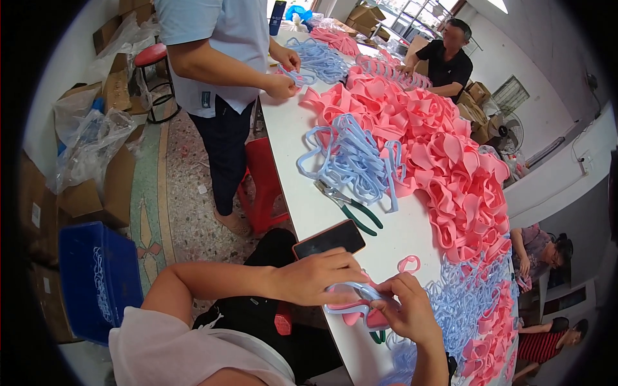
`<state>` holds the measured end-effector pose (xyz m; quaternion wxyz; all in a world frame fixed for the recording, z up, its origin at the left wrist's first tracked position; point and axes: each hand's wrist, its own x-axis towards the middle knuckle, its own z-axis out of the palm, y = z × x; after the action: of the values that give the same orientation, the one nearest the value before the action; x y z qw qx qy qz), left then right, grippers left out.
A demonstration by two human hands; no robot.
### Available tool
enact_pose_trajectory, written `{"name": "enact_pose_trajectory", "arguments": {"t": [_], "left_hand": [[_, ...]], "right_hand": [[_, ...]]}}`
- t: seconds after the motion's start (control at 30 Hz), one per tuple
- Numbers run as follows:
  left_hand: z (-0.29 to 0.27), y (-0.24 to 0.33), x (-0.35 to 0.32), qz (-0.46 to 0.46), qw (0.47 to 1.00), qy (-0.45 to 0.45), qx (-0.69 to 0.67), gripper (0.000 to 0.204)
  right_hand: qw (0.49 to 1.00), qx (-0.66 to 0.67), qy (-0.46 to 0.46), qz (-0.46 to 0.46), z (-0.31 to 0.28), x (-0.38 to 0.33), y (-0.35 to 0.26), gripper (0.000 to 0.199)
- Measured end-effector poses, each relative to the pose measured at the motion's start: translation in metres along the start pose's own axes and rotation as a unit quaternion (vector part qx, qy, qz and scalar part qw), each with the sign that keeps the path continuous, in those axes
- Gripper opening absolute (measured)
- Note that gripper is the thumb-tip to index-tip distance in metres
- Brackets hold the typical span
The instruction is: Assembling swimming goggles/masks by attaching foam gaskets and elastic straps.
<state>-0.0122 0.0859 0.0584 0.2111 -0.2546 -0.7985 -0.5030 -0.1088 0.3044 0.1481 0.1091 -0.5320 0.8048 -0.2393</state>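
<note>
Left grip [320, 276] and right grip [415, 313] hold blue band [367, 290] near white table's edge [348, 358].

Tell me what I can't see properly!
Head view: part of a green thing, hidden behind the blue strip.
Head view: the head of the person in light blue, cut off by the top edge.
Head view: the phone's near edge, partly hidden by the left hand.

The left forearm [232, 281] lies nearly level, left fingers [342, 261] curled beside bent right fingers [394, 287].
</note>
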Motion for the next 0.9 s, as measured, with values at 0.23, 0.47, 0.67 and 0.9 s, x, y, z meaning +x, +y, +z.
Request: {"name": "enact_pose_trajectory", "arguments": {"t": [0.23,0.47,0.67,0.9], "left_hand": [[-0.002,-0.006,0.029,-0.003,0.999,-0.015,0.028,0.025],[0.001,-0.016,0.044,0.045,0.999,-0.004,-0.001,0.024],[0.003,-0.012,0.043,0.078,0.997,-0.001,0.024,0.025],[-0.003,-0.007,0.034,0.101,0.994,0.037,0.035,0.022]], "right_hand": [[0.997,-0.064,0.021,-0.043,-0.005,0.009,0.006,0.026],[0.996,-0.046,0.058,-0.045,-0.009,0.009,0.011,0.025],[0.993,-0.066,0.073,-0.067,-0.007,-0.001,0.010,0.027],[0.988,-0.093,0.097,-0.079,-0.003,-0.001,0.004,0.032]]}}
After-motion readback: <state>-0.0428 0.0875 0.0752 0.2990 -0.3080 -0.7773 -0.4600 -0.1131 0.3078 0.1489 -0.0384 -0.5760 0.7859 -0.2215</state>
